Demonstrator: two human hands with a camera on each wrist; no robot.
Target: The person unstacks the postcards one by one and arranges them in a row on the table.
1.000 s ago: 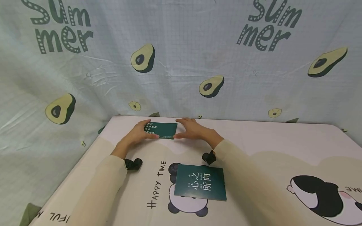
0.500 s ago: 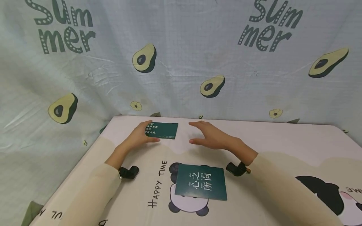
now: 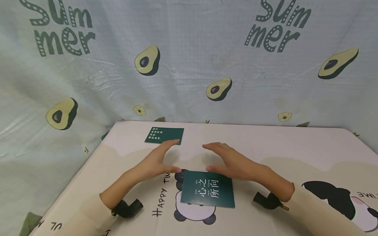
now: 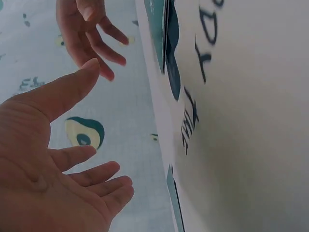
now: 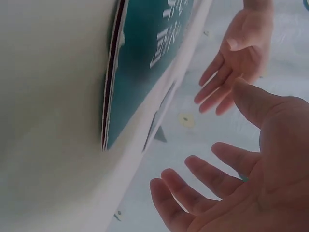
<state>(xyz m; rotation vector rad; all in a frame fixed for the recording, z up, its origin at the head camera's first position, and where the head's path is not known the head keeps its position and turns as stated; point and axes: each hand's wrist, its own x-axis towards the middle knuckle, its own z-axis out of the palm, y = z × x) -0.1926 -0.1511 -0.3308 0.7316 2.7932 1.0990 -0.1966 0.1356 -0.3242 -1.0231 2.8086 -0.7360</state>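
Observation:
A dark green booklet [image 3: 206, 193] with large white lettering lies flat on the table, over a printed panda. Farther back on the left lies a green card [image 3: 165, 134] with several lines of white text. My left hand [image 3: 153, 164] hovers between the two, thumb and fingers spread, holding nothing; its fingertips cover the card's near right corner in the head view. Just above the booklet's far edge, my right hand [image 3: 236, 162] is held with fingers apart and nothing in them. In the right wrist view the booklet [image 5: 145, 63] shows a thin layered edge.
The table [image 3: 265, 144] has a pale cover printed with cartoon faces and words. Behind it hangs a light curtain [image 3: 183, 59] with avocados and lettering. Each wrist wears a small black camera, such as the left one [image 3: 128, 208].
Both hands have let go of the green card at the back and drawn back toward me, the right one first. The card and the booklet stay where they were.

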